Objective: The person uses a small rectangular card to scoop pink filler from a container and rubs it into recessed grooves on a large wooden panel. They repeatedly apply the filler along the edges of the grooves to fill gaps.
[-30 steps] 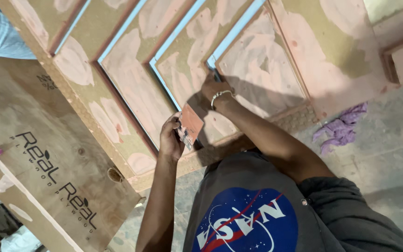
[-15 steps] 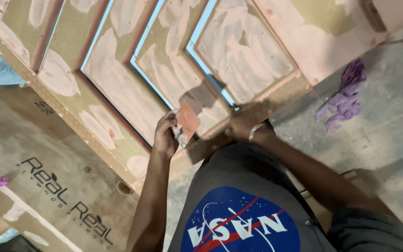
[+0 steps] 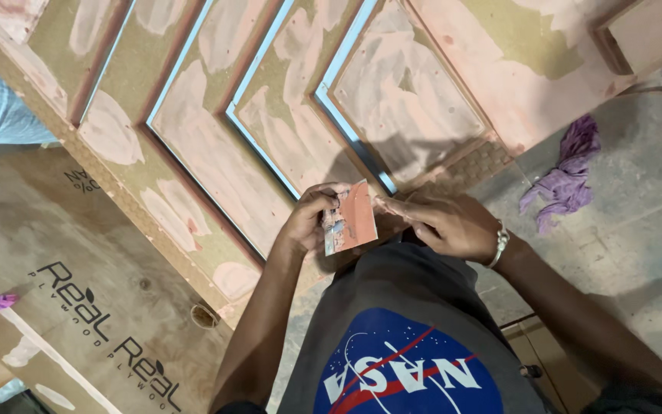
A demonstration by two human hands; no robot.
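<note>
1. My left hand [image 3: 304, 222] curls in, fingers pinching a small putty-smeared card [image 3: 350, 217] upright against my chest.
2. My right hand [image 3: 442, 224] lies loosely closed beside the card, fingertips touching its edge.
3. The panelled door [image 3: 216, 146] stretches ahead; bare floor [image 3: 637, 199] opens rightward.

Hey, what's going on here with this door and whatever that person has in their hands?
A person stands over a panelled wooden door lying flat, patched with pinkish filler and edged with blue tape. Their left hand holds a small flat card smeared with the same pink filler, and their right hand, with a metal bracelet at the wrist, meets the card's edge. Both hands are just off the door's near edge. A purple rag lies on the concrete floor nearby, and a plywood sheet sits beside the door.
</note>
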